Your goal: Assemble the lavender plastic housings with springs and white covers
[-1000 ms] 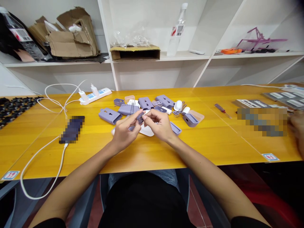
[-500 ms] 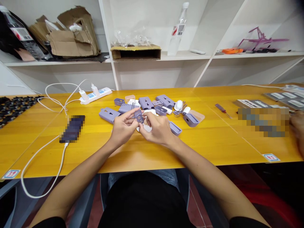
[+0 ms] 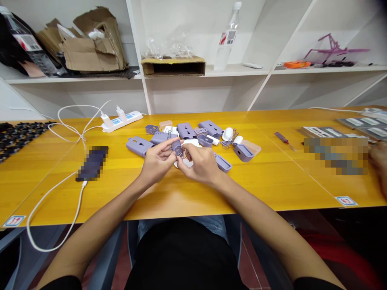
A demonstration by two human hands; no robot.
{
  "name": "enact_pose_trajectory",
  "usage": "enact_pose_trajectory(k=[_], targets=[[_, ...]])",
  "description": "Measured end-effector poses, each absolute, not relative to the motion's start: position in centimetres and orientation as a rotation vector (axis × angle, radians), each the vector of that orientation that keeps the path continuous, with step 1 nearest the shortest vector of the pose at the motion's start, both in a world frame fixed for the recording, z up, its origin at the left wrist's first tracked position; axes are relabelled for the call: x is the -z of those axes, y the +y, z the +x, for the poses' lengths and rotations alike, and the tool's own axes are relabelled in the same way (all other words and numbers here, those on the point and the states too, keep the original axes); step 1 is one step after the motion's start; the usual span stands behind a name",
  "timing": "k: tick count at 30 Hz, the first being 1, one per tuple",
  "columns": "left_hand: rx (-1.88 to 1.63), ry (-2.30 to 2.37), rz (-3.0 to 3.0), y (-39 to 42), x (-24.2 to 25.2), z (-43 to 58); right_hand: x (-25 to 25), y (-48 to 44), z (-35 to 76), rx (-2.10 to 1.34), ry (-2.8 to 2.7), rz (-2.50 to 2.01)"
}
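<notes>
Matt plastic cases [image 3: 136, 146], glossy wooden table [image 3: 256, 181]

Item: small lavender plastic part [image 3: 177, 148], rounded body, pinched between left hand [image 3: 157, 162] and right hand [image 3: 201, 164], raised above worktop [image 3: 272, 189].

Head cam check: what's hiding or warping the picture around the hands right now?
Head view: one pixelated block covers the right of the yellow table, another sits left of the hands; wide-angle bending slants the white shelf toward the edges; the left hand, right hand and small lilac part look fairly sharp.
</notes>
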State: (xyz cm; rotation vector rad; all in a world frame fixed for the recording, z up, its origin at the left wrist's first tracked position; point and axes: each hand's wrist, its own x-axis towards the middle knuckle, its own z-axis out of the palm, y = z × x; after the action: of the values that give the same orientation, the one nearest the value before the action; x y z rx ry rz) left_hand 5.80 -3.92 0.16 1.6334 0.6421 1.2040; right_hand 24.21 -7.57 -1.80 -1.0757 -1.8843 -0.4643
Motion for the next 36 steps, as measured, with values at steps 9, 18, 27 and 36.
enact_pose_trajectory(k=[9, 18, 27, 36], targets=[[-1.148, 0.66, 1.677, -3.9, -0.11, 5.35, 1.66, -7.55, 24.44, 0.352, -1.893, -1.014], [-1.195, 0.61, 1.728, -3.91, 0.3, 5.51, 1.59, -7.63, 24.51, 0.342, -1.92, -1.042], [-1.252, 0.604, 1.819, -3.99, 0.33, 5.47, 1.72, -7.66, 24.44, 0.313, -1.954, -1.107], [-1.306, 0.64, 1.873, -3.96, 0.46, 5.41, 2.01, -7.5, 24.33, 0.327, -1.943, -1.049]])
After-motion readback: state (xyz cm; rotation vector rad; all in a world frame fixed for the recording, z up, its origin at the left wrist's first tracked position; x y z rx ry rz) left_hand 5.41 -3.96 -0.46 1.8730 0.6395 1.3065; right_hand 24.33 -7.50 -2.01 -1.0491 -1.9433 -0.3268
